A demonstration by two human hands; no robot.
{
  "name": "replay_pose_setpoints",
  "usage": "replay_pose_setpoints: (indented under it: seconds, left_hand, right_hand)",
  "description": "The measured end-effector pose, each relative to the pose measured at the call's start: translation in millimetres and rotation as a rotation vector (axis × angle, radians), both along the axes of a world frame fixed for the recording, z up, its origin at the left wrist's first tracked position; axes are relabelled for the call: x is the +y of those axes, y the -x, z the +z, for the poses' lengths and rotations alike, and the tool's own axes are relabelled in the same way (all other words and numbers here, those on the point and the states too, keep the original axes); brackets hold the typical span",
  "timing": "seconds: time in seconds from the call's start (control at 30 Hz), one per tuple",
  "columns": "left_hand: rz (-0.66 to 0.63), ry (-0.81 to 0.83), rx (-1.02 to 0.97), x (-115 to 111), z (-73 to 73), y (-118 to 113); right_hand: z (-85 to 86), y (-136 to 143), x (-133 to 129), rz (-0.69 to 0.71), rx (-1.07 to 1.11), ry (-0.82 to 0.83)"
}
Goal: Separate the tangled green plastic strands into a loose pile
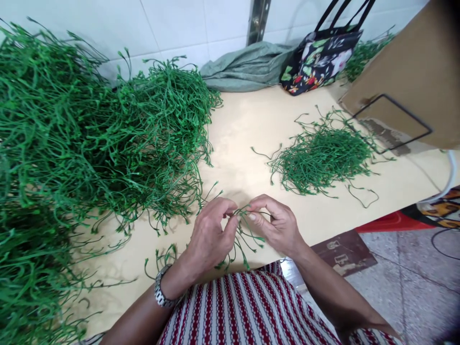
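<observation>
My left hand (213, 232) and right hand (276, 225) pinch thin green plastic-looking stems (241, 213) between fingertips, above the pale yellow tabletop (247, 129); big tangled green stem heap (89, 139) left of my hands, smaller green stem pile (323, 155) beyond my right

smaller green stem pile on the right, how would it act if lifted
The smaller green stem pile would probably come apart, as no tie shows. It may snag on itself, being curled and tangled. It looks light for its spread, being thin strands.
</observation>
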State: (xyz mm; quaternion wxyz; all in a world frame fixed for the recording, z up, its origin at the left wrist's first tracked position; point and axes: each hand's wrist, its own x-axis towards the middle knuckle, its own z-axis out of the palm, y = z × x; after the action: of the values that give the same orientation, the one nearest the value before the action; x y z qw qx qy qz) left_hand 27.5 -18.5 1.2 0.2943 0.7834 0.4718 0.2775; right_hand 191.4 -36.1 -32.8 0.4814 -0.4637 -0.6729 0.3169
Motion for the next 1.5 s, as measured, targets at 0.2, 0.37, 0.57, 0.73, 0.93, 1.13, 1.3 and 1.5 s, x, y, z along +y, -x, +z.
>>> replay_pose_setpoints:
  seconds: [0.2, 0.37, 0.57, 0.73, 0.93, 1.13, 1.3, 1.5]
  left_hand:
    - [0.008, 0.059, -0.185, 3.6, -6.1, 0.7]
    - [0.033, 0.026, -0.200, 3.1, -2.9, -0.5]
    - [-0.030, 0.209, -0.191, 3.4, -0.1, -1.7]
    - [-0.080, 0.358, -0.261, 4.1, -5.6, -0.8]
    - [-0.161, 0.071, -0.027, 4.0, -0.9, 2.9]
    - [-0.382, 0.033, 0.125, 2.2, 5.2, 11.0]
    - [-0.545, 0.015, 0.182, 3.7, 9.4, 17.6]
    - [-0.422, 0.257, -0.172, 15.1, 10.4, 23.4]
  right_hand:
    - [-3.1, 3.7, -1.2, 0.029, 0.078, 0.031]
    - [3.8, 2.7, 0.7, 0.084, -0.076, 0.029]
    - [4.9, 1.1, 2.7, 0.094, -0.241, -0.104]
    - [2.1, 3.5, 1.9, 0.078, -0.156, -0.146]
    - [1.5, -1.3, 5.0, 0.178, -0.385, -0.219]
    - [5.8, -4.0, 7.0, 0.403, -0.217, -0.062]
    - [11.2, -7.2, 5.6, 0.636, -0.067, 0.143]
    - [19.3, -49.7, 21.0, 0.424, -0.147, 0.140]
